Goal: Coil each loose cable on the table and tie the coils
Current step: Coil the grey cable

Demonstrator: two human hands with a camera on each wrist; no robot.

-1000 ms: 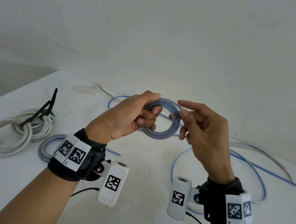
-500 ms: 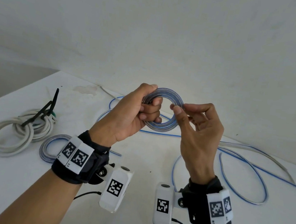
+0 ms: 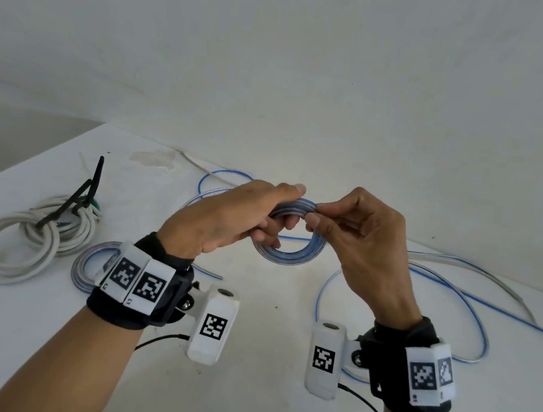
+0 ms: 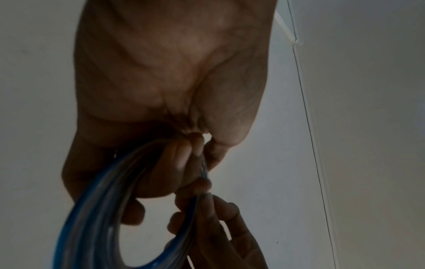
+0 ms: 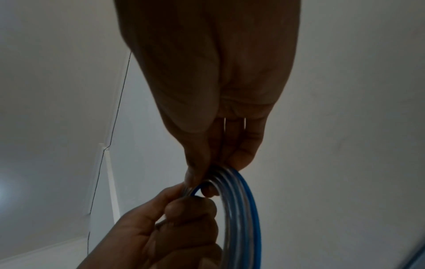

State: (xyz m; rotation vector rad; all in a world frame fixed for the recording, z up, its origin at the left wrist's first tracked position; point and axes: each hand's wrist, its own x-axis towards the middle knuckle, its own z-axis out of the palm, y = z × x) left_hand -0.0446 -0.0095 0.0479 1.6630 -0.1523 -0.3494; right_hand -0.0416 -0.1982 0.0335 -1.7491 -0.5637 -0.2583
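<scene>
A small coil of clear cable with a blue stripe (image 3: 294,255) hangs above the white table (image 3: 254,407). My left hand (image 3: 226,220) grips its left side, fingers curled through the ring. My right hand (image 3: 359,234) pinches the coil's top right between thumb and forefinger. The wrist views show the same coil (image 4: 96,209) (image 5: 241,209) with both hands on it. The loose rest of this cable (image 3: 442,287) trails in loops across the table to the right and behind the hands.
A tied white cable coil (image 3: 27,242) with a black tie (image 3: 80,201) lies at the left. A second blue-striped coil (image 3: 86,267) lies beside it, partly behind my left wrist. A thin grey cable (image 3: 495,280) runs along the back right. The wall stands close behind.
My right hand has closed in from an open reach to pinch the coil's top. The coil has tilted flatter and dropped slightly, and the loose loops on the table have shifted.
</scene>
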